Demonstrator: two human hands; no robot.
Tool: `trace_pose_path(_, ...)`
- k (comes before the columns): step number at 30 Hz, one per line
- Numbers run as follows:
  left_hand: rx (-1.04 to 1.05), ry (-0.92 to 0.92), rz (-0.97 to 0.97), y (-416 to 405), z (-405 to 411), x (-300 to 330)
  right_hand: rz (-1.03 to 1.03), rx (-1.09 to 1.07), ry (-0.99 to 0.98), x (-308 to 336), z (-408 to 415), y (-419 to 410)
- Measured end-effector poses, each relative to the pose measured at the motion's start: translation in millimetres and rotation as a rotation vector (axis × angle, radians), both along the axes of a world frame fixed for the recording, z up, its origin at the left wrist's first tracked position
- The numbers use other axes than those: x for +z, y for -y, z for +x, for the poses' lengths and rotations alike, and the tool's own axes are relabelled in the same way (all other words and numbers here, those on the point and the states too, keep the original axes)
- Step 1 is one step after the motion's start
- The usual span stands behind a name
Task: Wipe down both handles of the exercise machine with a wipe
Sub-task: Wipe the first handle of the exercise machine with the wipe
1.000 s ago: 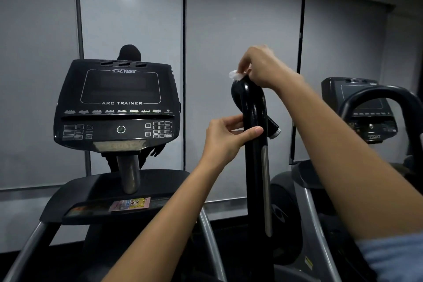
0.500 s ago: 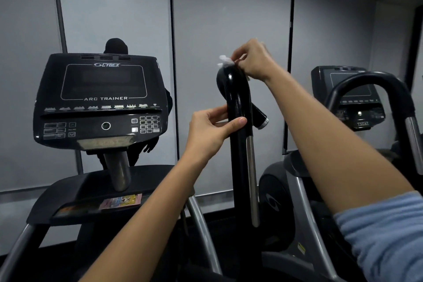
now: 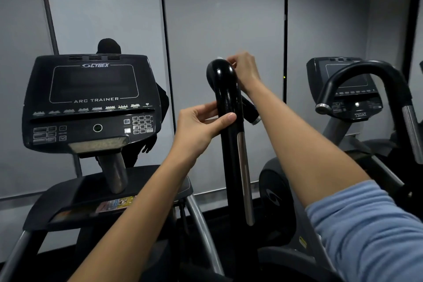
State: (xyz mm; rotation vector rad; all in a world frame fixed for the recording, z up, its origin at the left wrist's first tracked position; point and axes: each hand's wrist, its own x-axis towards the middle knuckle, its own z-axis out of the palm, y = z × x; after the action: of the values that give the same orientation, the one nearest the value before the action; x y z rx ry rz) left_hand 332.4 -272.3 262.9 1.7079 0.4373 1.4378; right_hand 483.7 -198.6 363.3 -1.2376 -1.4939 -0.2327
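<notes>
Head view | two hands: left hand (image 3: 198,126), right hand (image 3: 245,70) | one handle (image 3: 226,98)

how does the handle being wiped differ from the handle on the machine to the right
The near handle has both hands on it: the left hand grips its shaft and the right hand is at its curved top, with a sliver of white wipe showing there. The far handle is untouched. The near handle shows almost edge-on, a narrow hook; the far handle shows its full arch. Both are glossy black bends ending in a silver cap.
</notes>
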Motion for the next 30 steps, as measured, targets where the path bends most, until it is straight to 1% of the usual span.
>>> trace_pose_path(3, 0.013, -0.005, 0.001, 0.3, 0.7, -0.4, -0.110, -0.160, 0.074, -21.1, 14.4, -8.8)
trace_pose_path(6, 0.004, 0.003, -0.014, 0.7, 0.4, 0.0, -0.128, -0.191, 0.076, -41.0, 34.4, -21.9)
trace_pose_path(9, 0.002, 0.010, -0.020, -0.6, 0.1, -0.3, -0.068, -0.164, 0.081, -36.9, 28.1, -22.1)
trace_pose_path(11, 0.003, 0.009, -0.023, -0.6, -0.3, -0.4, 0.018, -0.123, 0.066, -31.2, 17.3, -18.4)
trace_pose_path(14, 0.003, 0.001, -0.026, 0.2, -0.7, 0.3, 0.087, -0.096, 0.057, -43.9, 11.2, -12.5)
trace_pose_path(18, -0.007, 0.016, -0.031, 0.5, 0.0, -0.6, 0.077, -0.222, 0.272, -80.4, 36.7, -5.4)
trace_pose_path(20, -0.011, 0.021, -0.028, 1.4, 0.5, -1.3, 0.076, -0.275, 0.336, -89.9, 48.2, -0.8)
trace_pose_path(23, -0.010, 0.027, -0.030, 1.1, 0.7, -2.0, 0.087, -0.282, 0.361, -81.4, 42.6, 0.4)
trace_pose_path(26, 0.002, 0.023, -0.022, 1.3, 0.9, -1.4, 0.174, -0.289, 0.395, -66.7, 20.1, -5.5)
trace_pose_path(28, 0.007, 0.013, -0.020, 2.2, 0.7, -0.7, 0.233, -0.292, 0.387, -70.3, 14.9, -11.3)
trace_pose_path(29, 0.007, 0.009, -0.020, 2.7, 0.6, -0.8, 0.269, -0.304, 0.420, -78.4, 19.2, -13.5)
trace_pose_path(30, 0.006, 0.009, -0.021, 3.4, 0.6, -1.0, 0.298, -0.323, 0.493, -89.7, 26.8, -12.9)
